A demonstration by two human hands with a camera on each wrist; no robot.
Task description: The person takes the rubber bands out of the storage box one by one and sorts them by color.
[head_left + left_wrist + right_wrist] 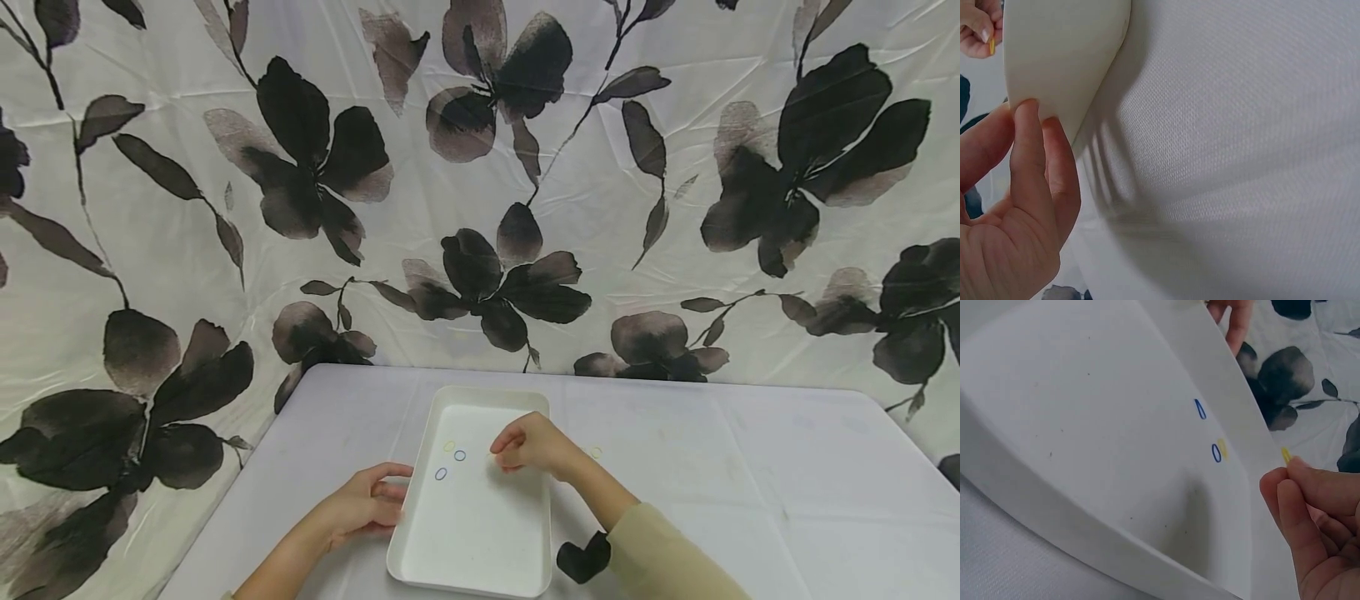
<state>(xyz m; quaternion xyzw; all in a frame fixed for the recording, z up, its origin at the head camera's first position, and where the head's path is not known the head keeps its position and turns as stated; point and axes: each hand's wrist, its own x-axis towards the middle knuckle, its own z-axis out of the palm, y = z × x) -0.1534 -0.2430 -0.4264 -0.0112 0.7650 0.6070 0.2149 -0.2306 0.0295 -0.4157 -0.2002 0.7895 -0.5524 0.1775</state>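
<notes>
A white rectangular tray (480, 542) lies on the table. My left hand (365, 506) is at its left side, with the fingertips touching the outer wall. Over the tray's upper right part, my right hand (534, 444) pinches a small yellow rubber band (1285, 455) between thumb and fingertips. Inside the tray, towards its left wall, lie two blue rubber bands, one (1213, 454) close beside a yellow rubber band (1224, 449) and the other (1198, 409) a little apart.
Another yellow rubber band (597, 448) lies on the white tablecloth (750, 492) right of the tray, beyond the right forearm. A black heart-shaped patch (583, 558) is by the right sleeve. Behind the table hangs a flower-patterned cloth (420, 208).
</notes>
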